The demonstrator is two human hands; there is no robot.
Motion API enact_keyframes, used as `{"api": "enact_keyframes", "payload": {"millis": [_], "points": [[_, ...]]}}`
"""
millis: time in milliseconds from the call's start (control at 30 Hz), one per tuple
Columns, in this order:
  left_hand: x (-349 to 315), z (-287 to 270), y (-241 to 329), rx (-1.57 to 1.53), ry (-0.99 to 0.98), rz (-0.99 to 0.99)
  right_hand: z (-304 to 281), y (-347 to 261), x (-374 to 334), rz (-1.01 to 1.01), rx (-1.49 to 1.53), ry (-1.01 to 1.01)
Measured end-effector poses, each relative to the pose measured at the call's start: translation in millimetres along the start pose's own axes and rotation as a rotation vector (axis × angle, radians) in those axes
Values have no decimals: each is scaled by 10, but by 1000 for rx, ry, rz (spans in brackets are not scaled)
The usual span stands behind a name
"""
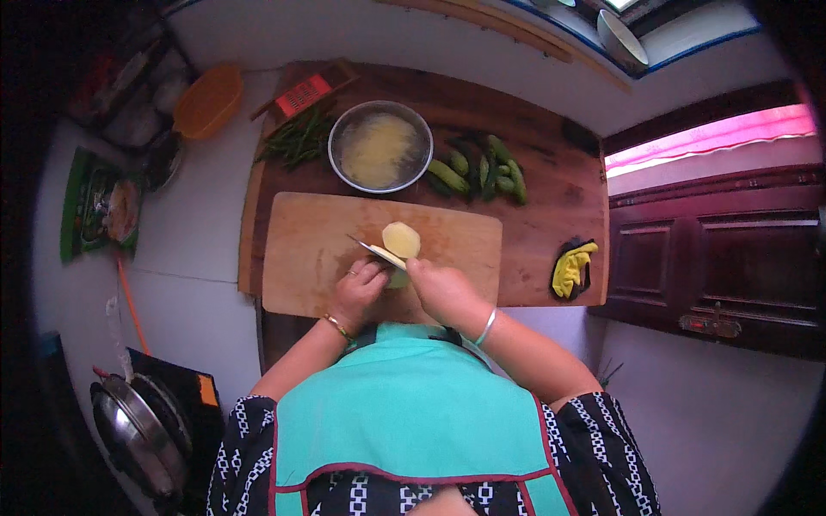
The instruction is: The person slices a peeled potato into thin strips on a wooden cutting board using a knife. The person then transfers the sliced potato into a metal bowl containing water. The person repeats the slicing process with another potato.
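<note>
My right hand (443,292) is closed round the handle end of a knife (368,247), whose blade points to the far left over the wooden cutting board (310,249). A pale yellow, round cut potato slice (401,240) rests on the board just beyond the blade, and another pale slice lies along the blade. My left hand (358,292) is on the near side of the knife, its fingers bent and pressed on a potato piece (398,279), mostly hidden by my hands and the blade.
Beyond the board stands a metal bowl (334,165) with pale yellow pieces in it. Green beans (297,142) and a red-faced grater (303,95) lie left of it, green cucumbers (482,170) right. A yellow-and-black cloth (571,270) is near the wooden table's (551,215) right edge.
</note>
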State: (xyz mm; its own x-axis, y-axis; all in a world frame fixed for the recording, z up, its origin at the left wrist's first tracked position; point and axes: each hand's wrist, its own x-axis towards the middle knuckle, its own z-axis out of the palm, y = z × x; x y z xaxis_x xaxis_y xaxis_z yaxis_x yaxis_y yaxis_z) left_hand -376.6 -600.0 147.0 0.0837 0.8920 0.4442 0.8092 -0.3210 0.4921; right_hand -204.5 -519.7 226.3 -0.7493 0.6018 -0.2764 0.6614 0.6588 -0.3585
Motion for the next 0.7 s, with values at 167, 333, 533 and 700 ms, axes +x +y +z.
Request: {"api": "enact_keyframes", "payload": {"millis": [167, 333, 533, 700], "points": [[-65, 52, 2, -4, 61, 9, 308, 127, 114, -15, -26, 27], [-60, 56, 12, 0, 99, 30, 398, 222, 107, 50, 122, 14], [-83, 47, -11, -4, 115, 10, -45, -7, -59, -22, -35, 52], [-124, 84, -53, 13, 99, 7, -331, -132, -210, -63, -79, -6]]}}
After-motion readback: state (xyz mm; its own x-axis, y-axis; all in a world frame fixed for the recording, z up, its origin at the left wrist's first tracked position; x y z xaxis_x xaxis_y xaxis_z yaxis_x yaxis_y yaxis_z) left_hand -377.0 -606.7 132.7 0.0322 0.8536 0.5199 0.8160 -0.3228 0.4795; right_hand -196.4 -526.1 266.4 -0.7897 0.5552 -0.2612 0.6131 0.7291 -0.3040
